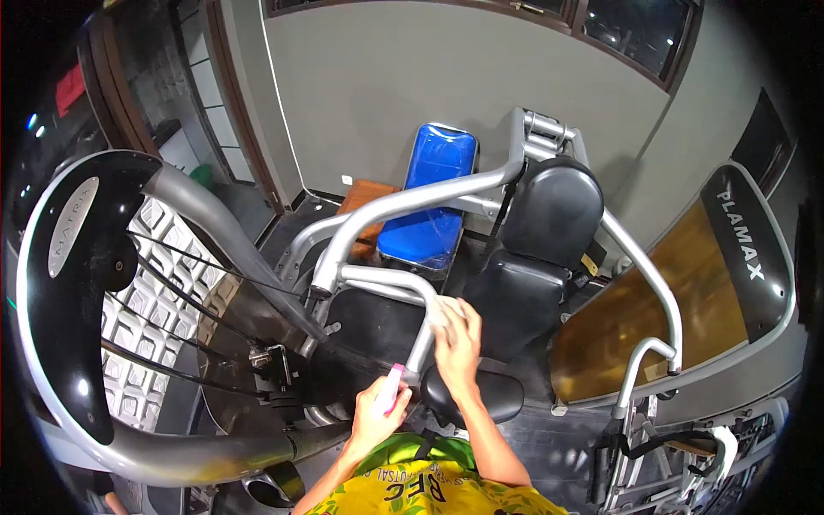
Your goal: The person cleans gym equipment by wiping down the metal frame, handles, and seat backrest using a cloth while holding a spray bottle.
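Note:
My left hand (375, 421) is wrapped round a small white and pink bottle (390, 390), held upright near the lower end of a silver machine bar. Further up, my right hand (457, 339) presses a white cloth (439, 316) against the bend of that silver bar (421, 343). The fingers of my right hand are curled over the cloth and partly hide it. Below the bar lies a black padded seat (369, 322), and a black round pad (489, 396) is beside my right wrist.
A black backrest (554, 210) and a blue bench (438, 159) stand ahead. The Matrix machine (64, 300) rises at the left, with cables running from it. At the right is the Plamax machine (738, 249), with a metal frame (678, 455) below it.

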Motion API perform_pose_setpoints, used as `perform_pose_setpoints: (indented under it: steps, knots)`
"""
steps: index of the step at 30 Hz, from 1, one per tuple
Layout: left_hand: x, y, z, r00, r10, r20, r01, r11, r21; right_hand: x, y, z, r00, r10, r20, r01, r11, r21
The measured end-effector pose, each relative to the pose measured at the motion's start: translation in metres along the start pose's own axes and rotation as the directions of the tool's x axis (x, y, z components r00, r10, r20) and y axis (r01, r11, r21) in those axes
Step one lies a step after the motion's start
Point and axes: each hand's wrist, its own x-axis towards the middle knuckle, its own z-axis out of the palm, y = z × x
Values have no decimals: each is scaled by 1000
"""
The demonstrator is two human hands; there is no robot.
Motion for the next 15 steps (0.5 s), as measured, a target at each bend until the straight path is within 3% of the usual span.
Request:
perform_pose_setpoints:
  steps: [2,5,8,10,12,15]
  knots:
    - [-11,-3,-3,1000,2,-9,-2,1000,-17,-4,5,28,998,63,0,-62,989,132]
    - [-19,1,-10,994,-110,19,109,994,13,-29,1,28,994,106,-13,-103,987,125]
    - [-25,-20,-13,999,-24,-37,22,999,-47,-83,4,24,986,135,97,-147,981,125]
    - [-26,-14,-16,999,-29,-45,28,999,-32,-109,7,20,991,-74,111,68,996,51]
    - [-28,-14,-20,999,-33,-21,33,999,1,-103,2,8,974,-59,220,55,998,22]
    - [-30,-15,-21,999,-38,-30,38,999,8,-60,6,7,980,-84,181,88,996,-11]
